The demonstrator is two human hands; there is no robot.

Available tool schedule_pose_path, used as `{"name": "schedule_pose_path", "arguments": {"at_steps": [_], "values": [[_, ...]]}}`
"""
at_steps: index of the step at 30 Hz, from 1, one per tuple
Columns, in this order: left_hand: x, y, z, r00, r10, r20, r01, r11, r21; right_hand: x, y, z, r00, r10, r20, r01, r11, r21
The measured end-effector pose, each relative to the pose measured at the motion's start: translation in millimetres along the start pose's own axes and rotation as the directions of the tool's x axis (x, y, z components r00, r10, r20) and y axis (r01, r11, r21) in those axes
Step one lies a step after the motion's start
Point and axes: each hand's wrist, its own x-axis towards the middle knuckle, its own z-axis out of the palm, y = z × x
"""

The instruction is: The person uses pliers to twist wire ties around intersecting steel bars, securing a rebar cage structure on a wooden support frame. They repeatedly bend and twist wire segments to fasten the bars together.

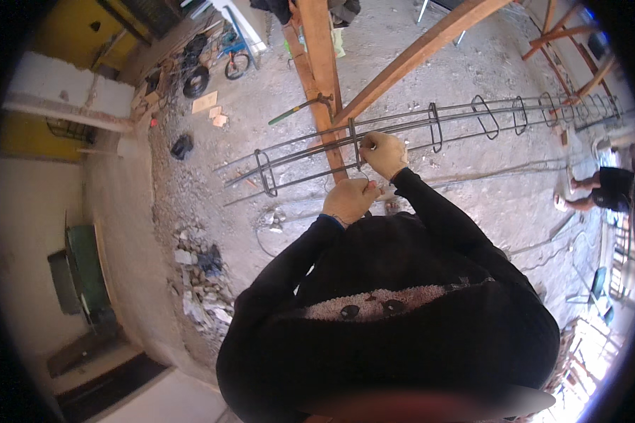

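Observation:
A long rebar cage [316, 149] stretches from the left of centre to the far right, with thin steel bars running through bent stirrups. My right hand [384, 155] is closed in a pinch beside one stirrup [353, 137], at the cage's near side. Just below and to its left, my left hand [349, 201] is closed next to the nearest bar. Whatever lies between the fingers of either hand is too small or hidden to make out. Another stirrup [264, 173] hangs tilted near the cage's left end. Under the bars stands a wooden support [322, 70].
A green-handled tool [293, 113] lies against the wooden support, where a slanting beam [416, 60] joins it. Rubble [199, 289] is heaped at the left. Farther back are a tyre [196, 82] and a small bicycle [237, 65]. Another person [607, 190] is at the right.

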Motion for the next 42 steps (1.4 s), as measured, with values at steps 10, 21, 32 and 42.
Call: {"name": "schedule_pose_path", "arguments": {"at_steps": [10, 21, 32, 42], "values": [[14, 2, -32, 0.998, 0.052, 0.045, -0.042, 0.981, -0.189, -10, 1, -11, 0.995, -0.096, -0.005, 0.095, 0.975, 0.202], [9, 14, -26, 0.985, 0.079, 0.153, -0.081, 0.997, 0.004, -19, 0, -8, 0.997, -0.067, 0.045, 0.051, 0.956, 0.288], [-10, 13, -49, 0.994, -0.01, 0.109, 0.016, 0.999, -0.049, -86, -12, -17, 0.99, 0.121, -0.066, -0.118, 0.992, 0.052], [-15, 15, -41, 0.989, -0.026, 0.147, 0.047, 0.989, -0.14, -77, -37, 12, 0.987, 0.161, -0.02, -0.161, 0.987, 0.014]]}}
